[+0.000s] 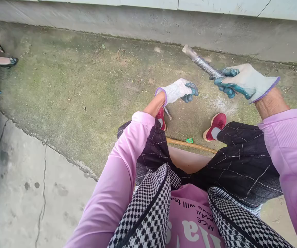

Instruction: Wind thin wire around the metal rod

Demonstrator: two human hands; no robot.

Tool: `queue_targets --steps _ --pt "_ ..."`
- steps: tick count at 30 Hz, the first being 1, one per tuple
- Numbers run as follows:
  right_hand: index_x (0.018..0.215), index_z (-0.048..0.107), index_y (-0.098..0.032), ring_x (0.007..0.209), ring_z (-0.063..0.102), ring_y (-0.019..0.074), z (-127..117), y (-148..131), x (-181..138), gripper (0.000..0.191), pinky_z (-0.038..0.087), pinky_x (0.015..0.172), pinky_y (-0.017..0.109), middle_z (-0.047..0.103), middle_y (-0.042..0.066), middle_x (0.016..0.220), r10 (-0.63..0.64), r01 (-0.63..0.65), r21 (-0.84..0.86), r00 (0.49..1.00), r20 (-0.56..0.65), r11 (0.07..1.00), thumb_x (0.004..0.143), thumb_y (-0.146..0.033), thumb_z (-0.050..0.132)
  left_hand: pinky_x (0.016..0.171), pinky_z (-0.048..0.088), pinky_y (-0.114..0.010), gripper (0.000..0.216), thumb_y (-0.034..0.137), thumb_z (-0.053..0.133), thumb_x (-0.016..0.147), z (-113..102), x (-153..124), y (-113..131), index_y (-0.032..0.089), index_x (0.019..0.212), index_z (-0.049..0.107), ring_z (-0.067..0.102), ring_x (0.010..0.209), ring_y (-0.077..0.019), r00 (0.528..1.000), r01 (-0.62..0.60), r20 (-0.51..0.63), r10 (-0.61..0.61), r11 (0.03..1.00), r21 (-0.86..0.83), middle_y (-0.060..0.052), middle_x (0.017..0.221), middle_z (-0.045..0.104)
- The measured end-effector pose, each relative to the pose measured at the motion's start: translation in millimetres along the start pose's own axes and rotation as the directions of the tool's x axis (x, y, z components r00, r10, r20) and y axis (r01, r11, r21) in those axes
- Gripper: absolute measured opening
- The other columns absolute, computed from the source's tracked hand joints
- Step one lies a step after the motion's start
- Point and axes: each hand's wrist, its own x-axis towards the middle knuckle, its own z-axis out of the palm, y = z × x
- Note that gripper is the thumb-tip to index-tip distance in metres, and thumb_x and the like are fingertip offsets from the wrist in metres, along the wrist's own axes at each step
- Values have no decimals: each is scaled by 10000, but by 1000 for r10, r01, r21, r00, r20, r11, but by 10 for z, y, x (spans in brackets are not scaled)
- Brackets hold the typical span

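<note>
My right hand (237, 82), in a white glove with blue-green coated fingers, is wrapped round the lower end of a wooden stick wound with thin silvery wire (207, 66). The stick's bare end points up and to the left, above the ground. My left hand (181, 90), in a matching glove, is held in front of my left knee with its fingers curled together. Whatever those fingers may hold is hidden. Below that wrist, a short dark rod with a pale end (168, 113) shows beside my left red shoe (161, 117).
A stool with a wooden edge (189, 145) is between my legs, with a small green packet (189, 140) near it. A low concrete wall (138, 26) runs along the far side. Another person's foot (10, 62) shows at the far left. Cracked concrete (60, 203) borders the mossy ground.
</note>
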Motion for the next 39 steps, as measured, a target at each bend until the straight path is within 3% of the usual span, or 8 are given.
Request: queue_targets --steps 4,10,14,17,21,28,33,39 --pt "1096 815 -167 520 496 102 -78 79 -20 378 403 416 252 623 -24 723 -59 2 183 949 311 983 799 -309 1001 847 535 -354 226 32 674 1044 -27 95 -51 152 875 763 571 787 -158 1000 -27 0 27 999 23 -56 683 697" --pt "1045 796 -198 512 469 98 0 203 23 423 399 437 258 669 -20 726 132 7 -214 766 629 977 780 -464 989 804 527 -322 264 -40 605 959 -140 113 -62 148 880 773 610 740 -144 982 -187 21 187 962 197 -14 727 692" --pt "928 744 -201 534 452 130 152 222 85 102 389 529 288 523 -43 597 272 43 -573 849 452 818 991 -270 786 758 512 -317 266 -23 628 948 -144 101 -101 176 836 766 583 669 -134 989 -140 -14 149 955 261 -1 677 686" --pt "860 728 -211 562 488 169 189 193 173 146 382 620 339 522 -17 571 270 -6 -773 939 214 634 991 -202 793 834 538 -321 220 42 706 971 -89 112 -134 178 814 777 588 706 -140 994 -103 5 106 957 272 -22 655 711" --pt "872 698 -230 604 519 202 103 107 238 185 375 646 355 531 0 600 168 -49 -807 984 64 589 1014 -247 815 862 567 -305 158 20 690 992 -2 79 -109 123 958 806 626 736 -145 998 -60 7 60 974 217 -27 657 710" --pt "1084 771 -167 573 506 106 54 33 81 54 452 505 255 609 -28 736 67 -59 -316 998 16 947 1033 -158 787 803 587 -264 289 -18 637 975 11 16 -22 140 1131 821 671 699 -125 999 -32 -2 32 989 141 10 727 725" --pt "1250 804 -101 553 464 102 -20 72 -2 275 398 472 267 602 -24 717 -16 9 42 987 160 999 1006 -218 852 830 588 -300 312 -52 562 1001 2 36 -21 119 975 821 660 731 -135 1000 -17 12 15 987 160 -34 769 745" --pt "1061 812 -187 549 479 116 17 93 -60 272 405 483 276 679 -2 753 149 -47 -195 820 553 980 857 -318 935 864 584 -322 241 9 670 978 -130 49 -27 156 950 859 698 832 -158 995 -91 -3 98 933 347 -75 915 857"
